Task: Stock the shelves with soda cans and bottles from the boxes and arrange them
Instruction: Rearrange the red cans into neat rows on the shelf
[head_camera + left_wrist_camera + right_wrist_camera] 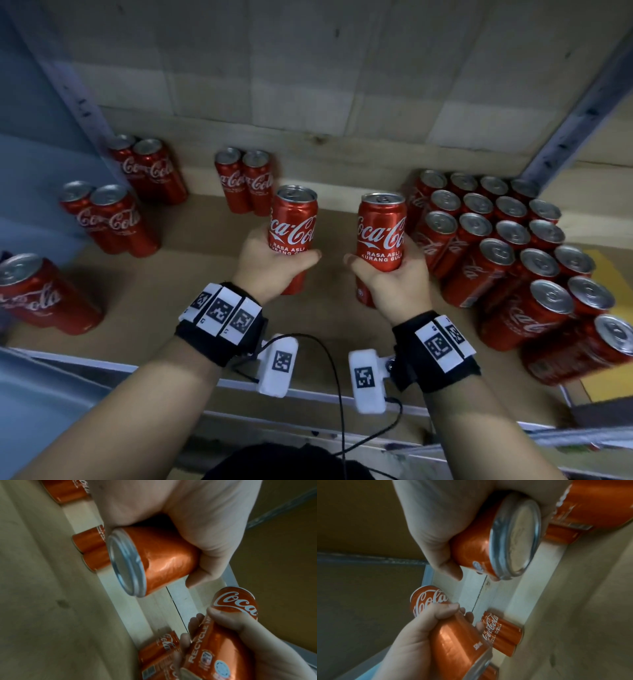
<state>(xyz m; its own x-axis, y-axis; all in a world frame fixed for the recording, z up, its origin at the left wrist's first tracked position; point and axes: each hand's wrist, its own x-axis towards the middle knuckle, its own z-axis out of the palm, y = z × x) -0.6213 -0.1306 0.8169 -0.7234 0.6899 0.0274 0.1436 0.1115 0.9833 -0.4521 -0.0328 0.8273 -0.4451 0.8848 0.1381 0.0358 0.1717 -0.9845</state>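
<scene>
Big block of cans (507, 246) fills the shelf's (205, 274) right end, packed tight to save room; pairs sit spaced along the back edge. Over the bare middle, left hand (270, 263) wraps one can (294, 229), right hand (394, 277) another can (380, 233), both upright, likely the next pair. Pale block wall behind.

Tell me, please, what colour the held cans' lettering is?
White on red cans, clearest in the head view.

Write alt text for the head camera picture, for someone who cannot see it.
Two hands each hold an upright red Coca-Cola can above a wooden shelf: the left hand and its can, the right hand and its can. A packed block of cans stands at right, pairs of cans at left.
</scene>
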